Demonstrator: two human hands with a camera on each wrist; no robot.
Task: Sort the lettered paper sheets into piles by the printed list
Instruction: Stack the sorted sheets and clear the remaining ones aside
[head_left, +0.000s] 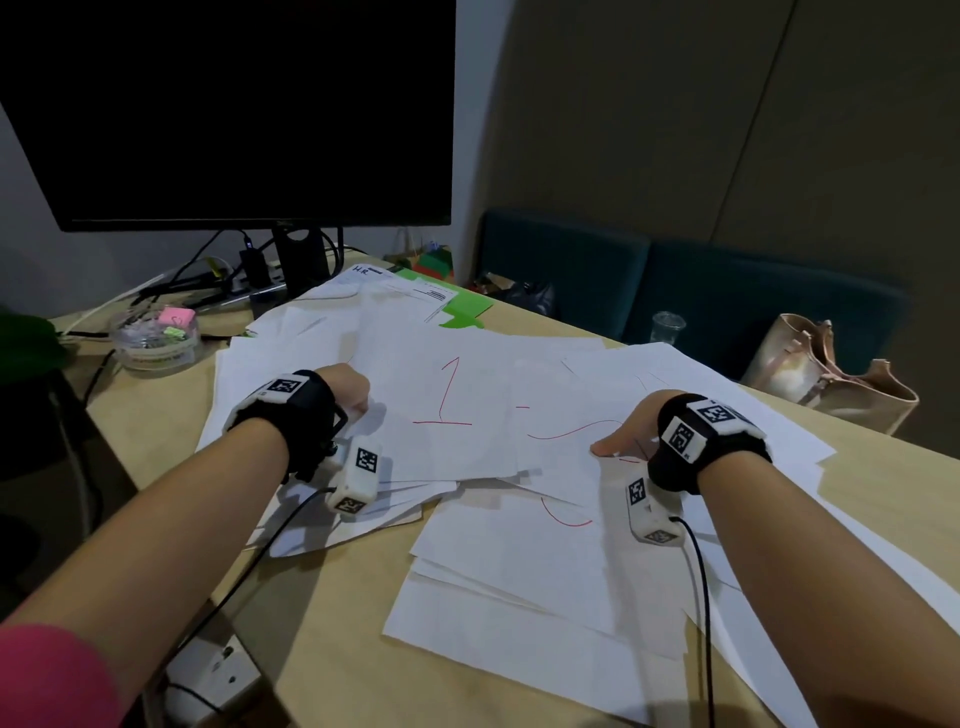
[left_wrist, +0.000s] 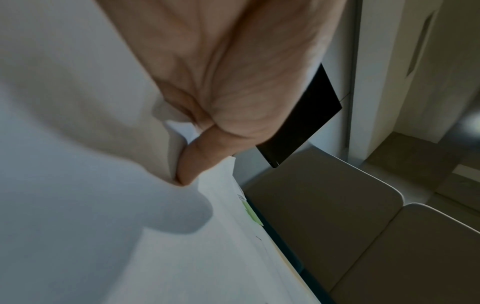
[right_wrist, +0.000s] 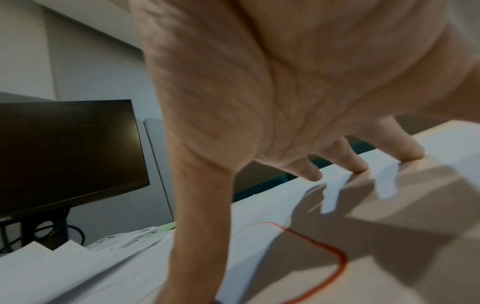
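I see both forearms reaching forward over the desk, each wearing a black wrist band with a white tagged camera block hanging beneath. My left hand sits curled, knuckles up, at the left edge of the sheet marked with a red "1"; from the left wrist view the thumb and curled fingers pinch a lifted edge of white paper, which bows up past the palm. My right hand lies palm down with the fingers spread and fairly straight, and in the right wrist view the fingertips press onto the white sheet with a red curved stroke, the thumb planted nearer the camera. That sheet lies just right of the "1" sheet and partly overlaps it. The lettered sheets are scattered loosely across the middle and right of the desk, overlapping in rough heaps, with more plain-looking ones nearest me. A printed page lies at the far edge of the spread, by the foot of the dark monitor. A clear tub of clips sits at the left, and a beige bag stands well off to the right.
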